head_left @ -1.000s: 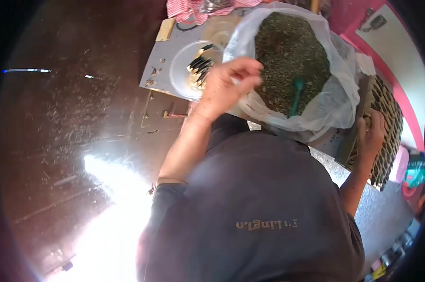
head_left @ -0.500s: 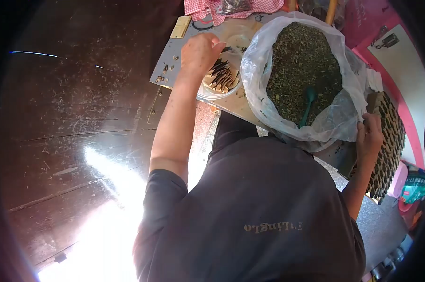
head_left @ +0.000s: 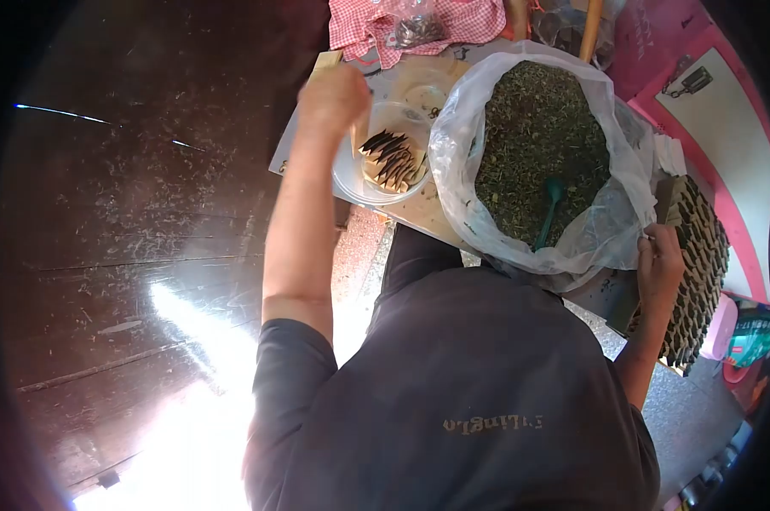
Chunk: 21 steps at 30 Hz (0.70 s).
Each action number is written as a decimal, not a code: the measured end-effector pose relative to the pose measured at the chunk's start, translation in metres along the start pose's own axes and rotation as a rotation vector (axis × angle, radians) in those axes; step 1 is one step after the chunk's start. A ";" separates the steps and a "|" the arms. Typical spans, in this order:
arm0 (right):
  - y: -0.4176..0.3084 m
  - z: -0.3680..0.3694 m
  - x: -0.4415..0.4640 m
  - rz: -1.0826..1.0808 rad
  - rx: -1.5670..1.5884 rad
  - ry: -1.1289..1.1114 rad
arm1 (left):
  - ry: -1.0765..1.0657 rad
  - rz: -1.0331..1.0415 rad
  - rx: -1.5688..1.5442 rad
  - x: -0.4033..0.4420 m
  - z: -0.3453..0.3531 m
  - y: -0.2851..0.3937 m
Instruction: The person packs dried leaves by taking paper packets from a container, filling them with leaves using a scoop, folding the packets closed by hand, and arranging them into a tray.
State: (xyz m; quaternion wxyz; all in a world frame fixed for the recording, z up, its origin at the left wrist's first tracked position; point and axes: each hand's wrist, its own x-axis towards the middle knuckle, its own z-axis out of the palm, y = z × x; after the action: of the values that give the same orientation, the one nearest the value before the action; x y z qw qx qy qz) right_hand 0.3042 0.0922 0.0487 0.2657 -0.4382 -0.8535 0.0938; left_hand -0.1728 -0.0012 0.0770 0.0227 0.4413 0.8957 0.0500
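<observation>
My left hand (head_left: 334, 100) is a blurred, closed fist over the left part of the table, beside a pale wooden block (head_left: 327, 60); what it holds cannot be made out. Just right of it, a clear round tub (head_left: 376, 198) contains a cluster of dark-tipped, pale pieces (head_left: 392, 162). My right hand (head_left: 660, 260) pinches the edge of a white plastic bag (head_left: 457, 140), near a board of dark-tipped pieces (head_left: 696, 272). The bag is full of dried green-brown bits (head_left: 538, 128), with a green spoon (head_left: 549, 213) lying on them.
A red-checked cloth (head_left: 479, 19) and a small clear bag (head_left: 419, 32) lie at the table's far edge. A pink-framed panel (head_left: 726, 153) stands at the right. Pink and green items (head_left: 753, 341) are below it. Dark floor (head_left: 146, 213) lies to the left.
My left hand has moved left from beside the white bag, past the tub, and has closed. My right hand has shifted from the board of pieces to the bag's edge.
</observation>
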 end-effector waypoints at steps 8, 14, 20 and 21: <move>-0.010 0.011 0.008 -0.092 0.081 0.005 | 0.025 0.206 -1.446 -0.013 -0.035 -0.041; -0.036 0.026 0.018 -0.196 0.155 0.007 | -0.143 0.182 -1.605 -0.027 -0.007 -0.009; -0.088 0.043 0.039 -0.363 0.343 0.070 | -0.148 0.197 -1.208 -0.040 0.015 0.045; -0.098 0.047 0.042 -0.362 0.337 0.076 | -0.076 0.266 -1.115 -0.043 0.025 0.058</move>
State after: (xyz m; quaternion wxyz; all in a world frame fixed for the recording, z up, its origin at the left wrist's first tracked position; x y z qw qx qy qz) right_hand 0.1903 0.0705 0.0635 0.3793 -0.2311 -0.8798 0.1693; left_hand -0.0992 0.0013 0.0588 0.2778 0.4729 0.6694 0.5011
